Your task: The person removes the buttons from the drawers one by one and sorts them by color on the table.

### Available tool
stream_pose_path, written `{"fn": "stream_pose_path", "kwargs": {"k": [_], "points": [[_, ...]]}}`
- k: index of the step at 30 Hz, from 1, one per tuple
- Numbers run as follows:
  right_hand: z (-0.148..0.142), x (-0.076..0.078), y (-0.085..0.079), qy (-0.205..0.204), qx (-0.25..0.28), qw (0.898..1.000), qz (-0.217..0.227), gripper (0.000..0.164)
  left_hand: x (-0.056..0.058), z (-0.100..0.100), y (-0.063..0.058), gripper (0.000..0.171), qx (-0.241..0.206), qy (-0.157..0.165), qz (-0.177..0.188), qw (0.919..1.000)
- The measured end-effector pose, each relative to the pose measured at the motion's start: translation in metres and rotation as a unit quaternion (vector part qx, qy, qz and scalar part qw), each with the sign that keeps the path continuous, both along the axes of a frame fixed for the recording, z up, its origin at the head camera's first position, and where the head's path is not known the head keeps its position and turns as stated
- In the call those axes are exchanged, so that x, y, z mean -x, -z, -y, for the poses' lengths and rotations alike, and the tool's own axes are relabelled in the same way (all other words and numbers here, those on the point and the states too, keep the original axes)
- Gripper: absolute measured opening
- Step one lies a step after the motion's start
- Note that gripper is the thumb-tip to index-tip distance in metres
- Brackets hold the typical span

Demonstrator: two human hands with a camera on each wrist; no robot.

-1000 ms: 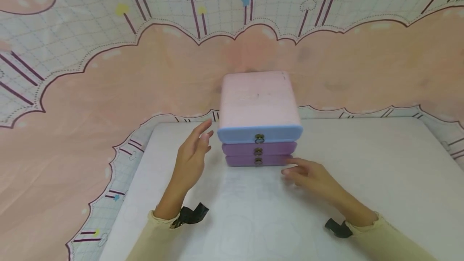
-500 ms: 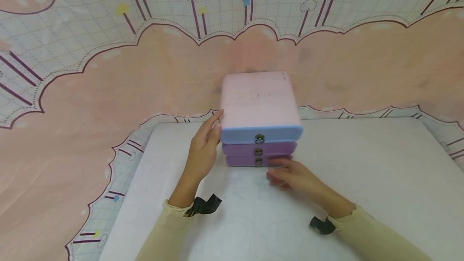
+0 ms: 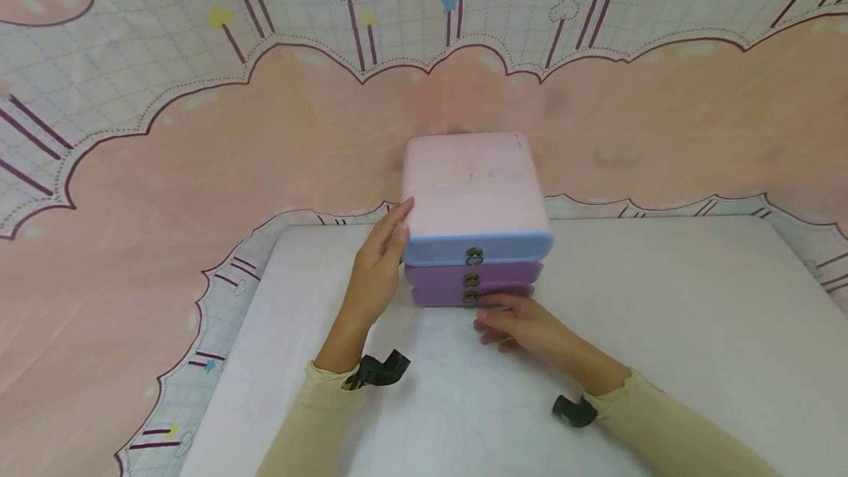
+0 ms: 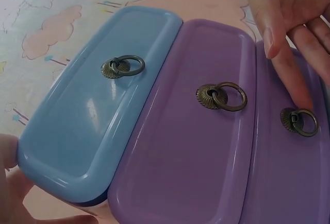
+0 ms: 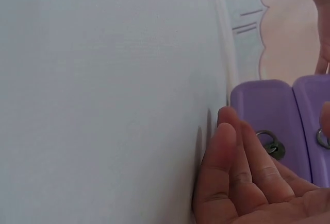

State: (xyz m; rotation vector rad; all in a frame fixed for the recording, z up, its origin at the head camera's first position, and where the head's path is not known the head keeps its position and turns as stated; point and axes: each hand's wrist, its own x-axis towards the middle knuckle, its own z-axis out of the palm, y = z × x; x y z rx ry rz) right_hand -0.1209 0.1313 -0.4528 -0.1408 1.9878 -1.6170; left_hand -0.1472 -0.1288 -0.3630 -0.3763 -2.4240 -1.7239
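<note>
A small pink-topped drawer box point(image 3: 470, 182) stands toward the back of the table. Its top drawer point(image 4: 95, 116) is blue and the two below are purple, the middle drawer point(image 4: 185, 147) above the bottom drawer point(image 4: 281, 177). All are closed, each with a bronze ring pull. My left hand point(image 3: 376, 278) rests along the left side of the box, fingers extended. Low in front, my right hand point(image 3: 530, 330) has its index fingertip right at the bottom ring pull point(image 4: 308, 122); its other fingers are slightly bent beneath, holding nothing.
The box stands on a white table point(image 3: 662, 300), with a patterned pink and white cloth point(image 3: 298, 138) behind it. A black strap end point(image 3: 377, 370) sticks out at the left wrist and another strap end point(image 3: 573, 411) at the right.
My left hand has moved right and come against the side of the box. The right hand has slid left along the bottom drawer to its ring pull. The drawers have stayed closed.
</note>
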Motion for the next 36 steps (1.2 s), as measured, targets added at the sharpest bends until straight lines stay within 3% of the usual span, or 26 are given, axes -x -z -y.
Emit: {"fn": "stream_pose_path", "kwargs": {"k": [9,17,25,36], "points": [[0.013,0.002,0.005,0.016,0.032,0.999,0.003,0.048,0.001,0.000,0.002,0.045,0.018,-0.004,0.009,0.9998],[0.025,0.007,0.010,0.066,0.058,0.995,0.039,0.036,0.002,-0.002,0.005,0.045,0.020,-0.001,0.007,0.9998],[0.029,0.008,0.011,0.091,0.035,0.994,0.040,0.030,0.002,-0.003,0.005,0.044,0.021,-0.004,-0.011,0.9997],[0.030,0.009,0.013,0.078,0.008,0.997,0.005,0.028,0.002,0.000,0.005,0.044,0.024,0.000,-0.020,0.9995]]}}
